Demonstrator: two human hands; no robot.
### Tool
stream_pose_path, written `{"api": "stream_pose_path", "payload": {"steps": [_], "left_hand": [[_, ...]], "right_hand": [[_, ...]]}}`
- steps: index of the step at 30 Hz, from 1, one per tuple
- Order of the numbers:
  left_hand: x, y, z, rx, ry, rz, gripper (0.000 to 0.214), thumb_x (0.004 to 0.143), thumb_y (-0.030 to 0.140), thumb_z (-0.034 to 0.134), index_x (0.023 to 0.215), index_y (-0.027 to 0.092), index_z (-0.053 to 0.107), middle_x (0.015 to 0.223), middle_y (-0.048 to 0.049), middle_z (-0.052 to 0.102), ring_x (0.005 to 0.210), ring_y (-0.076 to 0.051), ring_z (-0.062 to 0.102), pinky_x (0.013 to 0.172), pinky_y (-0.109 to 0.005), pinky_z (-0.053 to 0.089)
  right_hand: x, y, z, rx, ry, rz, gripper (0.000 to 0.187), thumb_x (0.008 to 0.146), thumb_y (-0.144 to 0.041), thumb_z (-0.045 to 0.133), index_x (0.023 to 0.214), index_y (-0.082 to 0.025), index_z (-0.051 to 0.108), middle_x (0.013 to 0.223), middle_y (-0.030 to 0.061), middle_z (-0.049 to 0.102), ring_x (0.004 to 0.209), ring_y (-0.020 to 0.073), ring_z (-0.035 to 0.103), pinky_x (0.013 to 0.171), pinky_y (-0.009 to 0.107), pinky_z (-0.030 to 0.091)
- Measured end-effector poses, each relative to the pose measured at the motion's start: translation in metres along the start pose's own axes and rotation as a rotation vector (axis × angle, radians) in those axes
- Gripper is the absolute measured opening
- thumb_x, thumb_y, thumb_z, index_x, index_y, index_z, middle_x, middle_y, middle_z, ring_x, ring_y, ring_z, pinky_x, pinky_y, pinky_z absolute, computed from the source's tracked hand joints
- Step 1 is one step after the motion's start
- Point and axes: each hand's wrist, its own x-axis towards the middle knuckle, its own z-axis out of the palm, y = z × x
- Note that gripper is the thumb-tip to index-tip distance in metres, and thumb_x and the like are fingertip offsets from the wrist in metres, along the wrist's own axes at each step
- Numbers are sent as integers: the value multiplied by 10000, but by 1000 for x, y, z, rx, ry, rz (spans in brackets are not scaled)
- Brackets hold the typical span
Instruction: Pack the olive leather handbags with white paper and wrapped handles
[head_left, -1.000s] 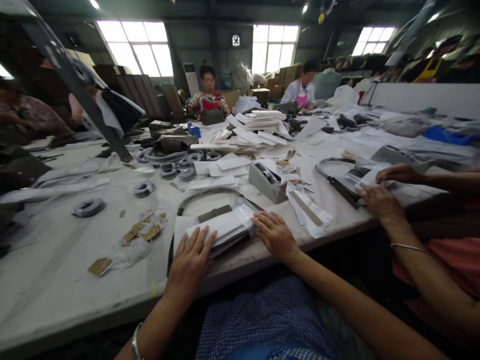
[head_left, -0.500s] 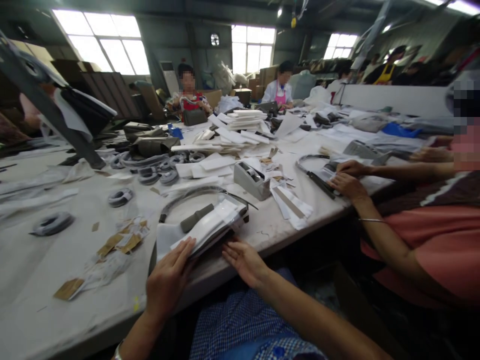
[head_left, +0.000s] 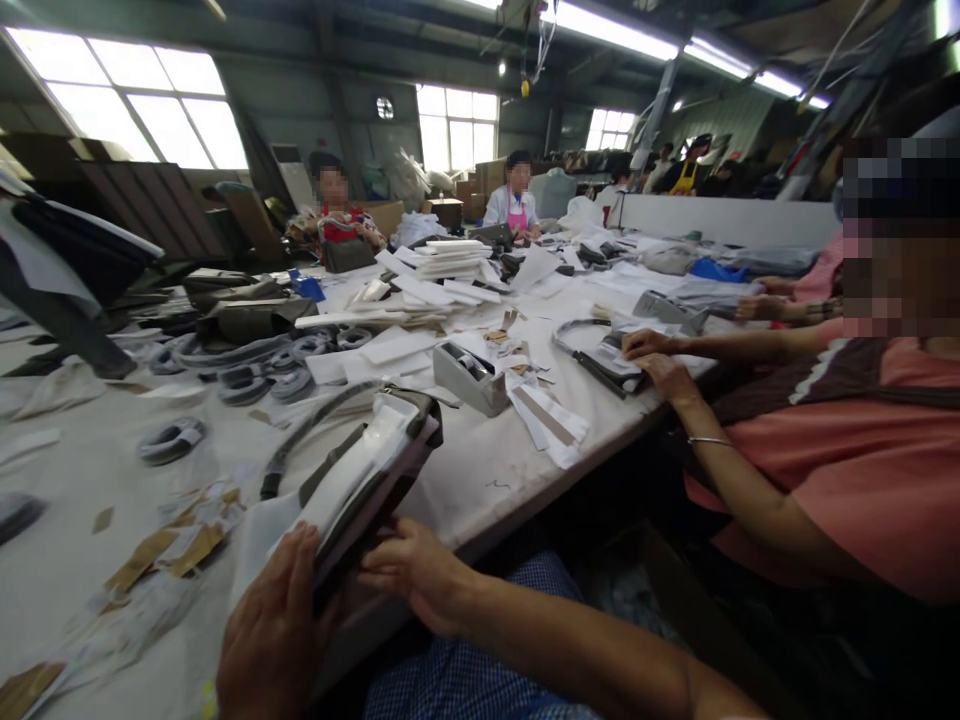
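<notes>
A dark olive handbag [head_left: 409, 465] with white padding sheet [head_left: 367, 455] over its side lies tilted up at the table's near edge. Its plastic-wrapped handle [head_left: 315, 425] arches out on the far left side. My left hand [head_left: 274, 620] grips the near end of the bag, fingers over the white sheet and thumb hidden. My right hand [head_left: 420, 575] is by the bag's lower right side, fingers stretched out and partly apart, tips close to its underside. A translucent sheet [head_left: 259, 535] lies under the bag on the left.
A grey tape dispenser [head_left: 471, 378] stands beyond the bag, with white paper strips [head_left: 551, 415] beside it. Brown paper scraps [head_left: 169, 550] and coiled grey straps [head_left: 171, 440] lie left. A co-worker's hands [head_left: 664, 365] work on another bag at right. White sheets [head_left: 450, 265] are piled farther back.
The bag has tipped up, showing more of its dark right side. Both hands have shifted with it toward the lower left of the view, and the camera has turned right.
</notes>
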Motion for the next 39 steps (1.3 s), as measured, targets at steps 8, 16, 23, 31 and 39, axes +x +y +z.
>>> {"api": "stream_pose_path", "payload": {"steps": [8,16,23,31,39], "left_hand": [[-6,1,4,-49,36,-5,624,991,278,439,1567,244,199,1454,-90,522,1138,-286,646,865,-406,554],[-3,16,11,-62,42,-145,604,994,288,456,1555,290,234,1481,-41,493,1131,-267,648,856,-391,551],[-1,20,22,-92,62,-51,603,988,239,492,1549,242,271,1452,-69,532,1198,-260,606,993,-363,467],[-3,18,23,-146,67,-31,580,986,278,494,1535,224,316,1480,-89,499,1248,-275,571,1094,-376,417],[-7,6,35,-208,52,48,615,962,234,525,1537,207,309,1532,-76,431,1354,-237,473,1189,-311,290]], "right_hand": [[8,-29,-58,-619,-143,-92,468,723,-475,759,1088,-183,721,919,42,739,880,224,698,830,357,531],[4,-172,-183,-1724,482,-718,246,932,-246,562,1117,-220,721,1166,91,709,1115,247,645,1014,419,485],[14,-195,-250,-1922,543,-623,328,842,-214,692,1170,-226,700,1266,89,657,1207,256,581,1077,396,440],[17,-185,-238,-2042,729,-481,666,879,-427,626,1451,-130,458,1390,178,558,1257,352,515,1048,473,412],[9,-204,-234,-2072,727,-392,553,810,-111,553,1357,-195,566,1192,107,697,1052,263,658,879,324,501]]}}
